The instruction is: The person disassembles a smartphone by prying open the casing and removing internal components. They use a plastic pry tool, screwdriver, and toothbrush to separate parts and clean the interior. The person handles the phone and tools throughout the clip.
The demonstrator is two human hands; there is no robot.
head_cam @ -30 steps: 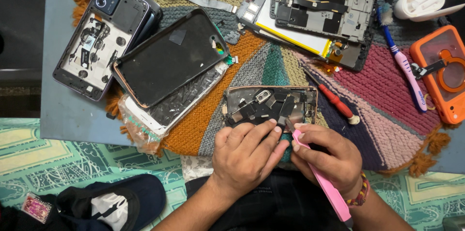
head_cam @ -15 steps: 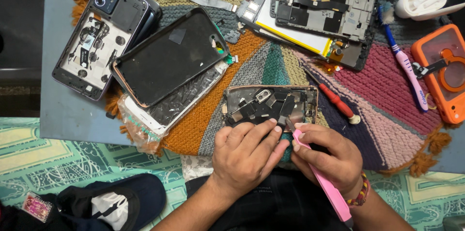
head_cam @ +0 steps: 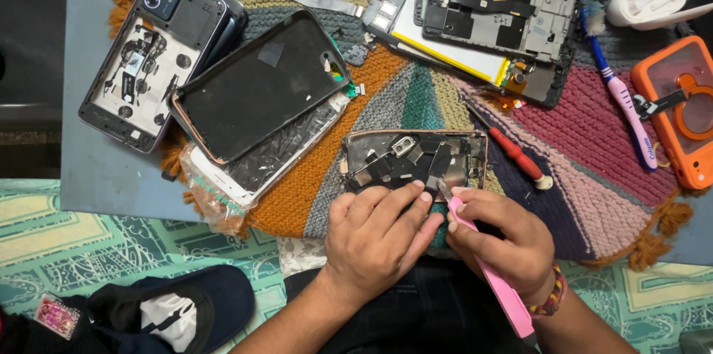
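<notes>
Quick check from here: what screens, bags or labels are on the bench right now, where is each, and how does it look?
Dark phone screen: left of centre, black rounded rectangle with a copper rim, unlit.
Clear plastic bag: under that screen, crinkled, around a white phone.
White and yellow label: on the battery at the top, rectangular.
Small pink label: bottom left, patterned rectangle.
The left hand steadies an open phone: no screen showing.

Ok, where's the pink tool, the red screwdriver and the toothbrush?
pink tool [head_cam: 496, 280]: head view, middle of its handle.
red screwdriver [head_cam: 514, 158]: head view, on the red handle.
toothbrush [head_cam: 622, 105]: head view, on the pink handle.
</notes>
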